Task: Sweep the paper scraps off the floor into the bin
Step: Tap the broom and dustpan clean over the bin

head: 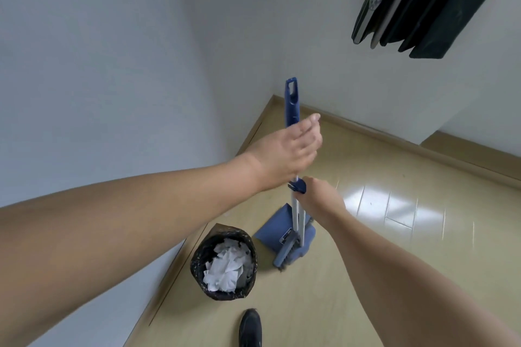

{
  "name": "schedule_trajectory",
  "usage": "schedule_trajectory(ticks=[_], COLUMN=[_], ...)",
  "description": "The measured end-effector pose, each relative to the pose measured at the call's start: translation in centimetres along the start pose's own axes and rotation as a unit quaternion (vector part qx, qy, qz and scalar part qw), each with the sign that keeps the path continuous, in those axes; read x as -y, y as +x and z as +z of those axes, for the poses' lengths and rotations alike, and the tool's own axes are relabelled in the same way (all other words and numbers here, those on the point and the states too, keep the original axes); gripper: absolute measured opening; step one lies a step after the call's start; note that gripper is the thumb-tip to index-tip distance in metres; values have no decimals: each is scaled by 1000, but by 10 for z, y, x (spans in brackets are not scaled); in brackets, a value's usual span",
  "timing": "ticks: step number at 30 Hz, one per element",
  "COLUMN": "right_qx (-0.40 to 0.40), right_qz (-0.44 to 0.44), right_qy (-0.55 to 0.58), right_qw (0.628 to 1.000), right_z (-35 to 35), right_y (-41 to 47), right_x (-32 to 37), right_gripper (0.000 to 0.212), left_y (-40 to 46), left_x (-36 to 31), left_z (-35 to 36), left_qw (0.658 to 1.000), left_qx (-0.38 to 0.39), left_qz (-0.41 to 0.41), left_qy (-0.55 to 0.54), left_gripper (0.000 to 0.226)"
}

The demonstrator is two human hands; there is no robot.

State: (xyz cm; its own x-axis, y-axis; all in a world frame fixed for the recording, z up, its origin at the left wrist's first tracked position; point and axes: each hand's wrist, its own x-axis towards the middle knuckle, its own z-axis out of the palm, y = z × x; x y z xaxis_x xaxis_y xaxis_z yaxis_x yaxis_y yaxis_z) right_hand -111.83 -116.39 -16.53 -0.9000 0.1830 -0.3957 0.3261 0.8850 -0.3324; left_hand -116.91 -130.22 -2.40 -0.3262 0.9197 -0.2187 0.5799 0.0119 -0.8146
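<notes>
Nearest the camera, a dark shoe (250, 327) stands on the pale wood floor (394, 248). Just beyond it and to the left, against the wall, sits the bin (224, 263), lined with a black bag and holding crumpled white paper scraps (225, 267). To the right of the bin, a blue dustpan (277, 229) rests on the floor with the broom head (284, 255) set against it, both upright in the corner of the room.

The right hand (321, 200) reaches in low; its fingers are curled around the blue top of the dustpan handle (298, 185), though the fingertips are hidden behind the hand. Higher up, the left hand (290, 149) wraps the broom handle (291, 101), fingers pressed together and curled round the pole, thumb lying straight alongside it. The blue grip with its hanging hole sticks out above that hand.

Farthest off, white walls meet at the corner, and a dark slatted panel (423, 3) hangs at the upper right.
</notes>
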Motion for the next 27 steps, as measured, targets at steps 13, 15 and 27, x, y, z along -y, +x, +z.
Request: schedule_trajectory(ticks=[13,15,27], right_qx=[3,-17,-6], right_qz=[-75,-35,-107], right_qy=[-146,-124,-162], right_qw=[986,992,981], right_z=[8,-2,8], right_y=[-9,-16,-15], right_x=[-3,-24,-4], right_gripper=[13,15,19], left_y=[9,-7,-98], left_x=[-3,-3,-109], left_z=[7,19,97], left_qw=[838,818,385], left_qx=[484,498,592], left_qz=[-42,-57,-357], left_qy=[-248,-282,-612], left_gripper=[16,19,26])
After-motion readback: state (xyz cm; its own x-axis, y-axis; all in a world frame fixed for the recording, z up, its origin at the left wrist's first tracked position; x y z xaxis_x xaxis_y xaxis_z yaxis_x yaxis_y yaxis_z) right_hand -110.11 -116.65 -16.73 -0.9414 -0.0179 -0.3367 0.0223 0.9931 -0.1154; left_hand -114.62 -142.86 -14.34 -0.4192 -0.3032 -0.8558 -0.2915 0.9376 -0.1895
